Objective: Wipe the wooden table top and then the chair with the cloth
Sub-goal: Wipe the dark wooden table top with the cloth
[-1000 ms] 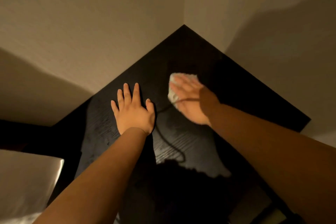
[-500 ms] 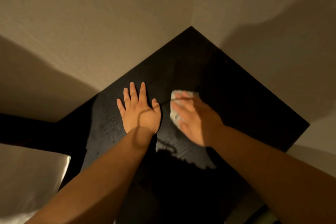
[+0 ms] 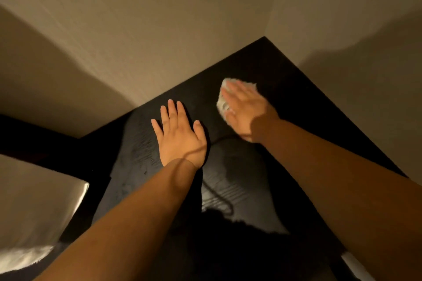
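At a dark desk [image 3: 303, 107] wedged into a corner, the right hand [image 3: 245, 112] presses the cloth [image 3: 222, 102] under straight fingers toward the far corner, the left hand [image 3: 180, 137] lies flat and empty; ungripped, the cloth could slip free.

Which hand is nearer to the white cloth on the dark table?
Right. The right hand lies flat on the cloth, pressing it on the table. The left hand rests flat on the table, apart from the cloth, to its left.
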Motion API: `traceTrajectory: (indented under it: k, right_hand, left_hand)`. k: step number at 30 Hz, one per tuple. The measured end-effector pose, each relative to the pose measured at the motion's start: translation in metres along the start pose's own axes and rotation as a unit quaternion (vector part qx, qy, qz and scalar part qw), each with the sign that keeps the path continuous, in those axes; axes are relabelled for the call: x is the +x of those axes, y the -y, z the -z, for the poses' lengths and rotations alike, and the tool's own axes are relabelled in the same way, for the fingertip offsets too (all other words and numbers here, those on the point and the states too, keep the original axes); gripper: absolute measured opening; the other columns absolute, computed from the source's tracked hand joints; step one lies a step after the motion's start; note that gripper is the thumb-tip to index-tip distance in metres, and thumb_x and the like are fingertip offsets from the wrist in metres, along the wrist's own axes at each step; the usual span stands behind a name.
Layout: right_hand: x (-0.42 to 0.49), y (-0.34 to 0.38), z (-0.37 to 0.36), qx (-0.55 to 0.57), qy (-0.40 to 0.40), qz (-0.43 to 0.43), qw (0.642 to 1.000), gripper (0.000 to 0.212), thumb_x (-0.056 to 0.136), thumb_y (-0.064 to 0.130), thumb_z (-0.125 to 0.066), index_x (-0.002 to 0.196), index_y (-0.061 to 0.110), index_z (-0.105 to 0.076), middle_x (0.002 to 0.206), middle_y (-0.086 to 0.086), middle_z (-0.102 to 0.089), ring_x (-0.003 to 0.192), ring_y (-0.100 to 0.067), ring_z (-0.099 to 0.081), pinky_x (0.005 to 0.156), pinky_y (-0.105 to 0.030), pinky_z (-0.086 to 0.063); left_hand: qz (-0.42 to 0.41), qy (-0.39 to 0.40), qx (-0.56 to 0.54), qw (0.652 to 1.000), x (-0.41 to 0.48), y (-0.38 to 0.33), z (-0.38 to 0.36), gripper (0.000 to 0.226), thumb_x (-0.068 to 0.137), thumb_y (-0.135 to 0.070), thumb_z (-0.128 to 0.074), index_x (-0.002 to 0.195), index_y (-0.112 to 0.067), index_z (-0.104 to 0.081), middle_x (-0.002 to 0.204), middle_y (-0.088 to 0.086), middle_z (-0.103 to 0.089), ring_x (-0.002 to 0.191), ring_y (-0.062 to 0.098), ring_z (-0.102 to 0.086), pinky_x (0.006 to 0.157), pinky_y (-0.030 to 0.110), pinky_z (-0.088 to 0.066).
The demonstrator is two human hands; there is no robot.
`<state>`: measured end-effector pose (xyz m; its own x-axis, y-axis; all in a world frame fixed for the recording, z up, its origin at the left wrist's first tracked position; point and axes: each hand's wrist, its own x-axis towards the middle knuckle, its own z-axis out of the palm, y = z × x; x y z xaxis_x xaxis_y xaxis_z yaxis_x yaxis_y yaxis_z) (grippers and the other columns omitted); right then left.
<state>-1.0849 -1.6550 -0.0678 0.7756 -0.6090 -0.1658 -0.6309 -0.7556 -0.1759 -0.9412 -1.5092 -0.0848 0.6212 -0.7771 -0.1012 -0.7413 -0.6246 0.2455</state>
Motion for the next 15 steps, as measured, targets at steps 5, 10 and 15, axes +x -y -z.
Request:
traceTrajectory:
  k: [5, 10, 15]
  right_hand:
    - [0.044, -0.004, 0.012, 0.018, -0.046, -0.147, 0.988, 0.065, 0.105, 0.04, -0.028, 0.165, 0.015, -0.016, 0.173, -0.011, -0.008, 0.159, -0.032, -0.004, 0.129, -0.048, -0.004]
    - [0.033, 0.039, 0.002, 0.009, -0.001, 0.089, 0.996, 0.062, 0.105, 0.039, -0.023, 0.164, 0.019, -0.02, 0.173, -0.003, -0.011, 0.159, -0.029, -0.006, 0.128, -0.044, -0.002]
    - [0.066, -0.022, 0.015, -0.008, -0.024, -0.031, 0.999, 0.061, 0.108, 0.035, -0.03, 0.164, 0.016, -0.018, 0.173, -0.007, -0.01, 0.159, -0.028, -0.006, 0.129, -0.045, -0.006]
  left_hand:
    - [0.006, 0.029, 0.043, 0.999, 0.002, -0.001, -0.002, 0.078, 0.104, -0.053, -0.022, 0.169, -0.015, 0.002, 0.177, 0.005, 0.009, 0.162, 0.024, 0.013, 0.13, 0.05, 0.01]
    - [0.015, 0.039, 0.044, 0.998, 0.001, -0.002, 0.0, 0.08, 0.102, -0.05, -0.015, 0.167, -0.009, 0.009, 0.175, 0.009, 0.016, 0.161, 0.023, 0.018, 0.13, 0.049, 0.009]
    - [0.023, 0.054, 0.059, 0.997, 0.003, -0.002, 0.002, 0.085, 0.1, -0.054, -0.014, 0.167, -0.008, 0.009, 0.175, 0.011, 0.017, 0.161, 0.027, 0.019, 0.13, 0.05, 0.01]
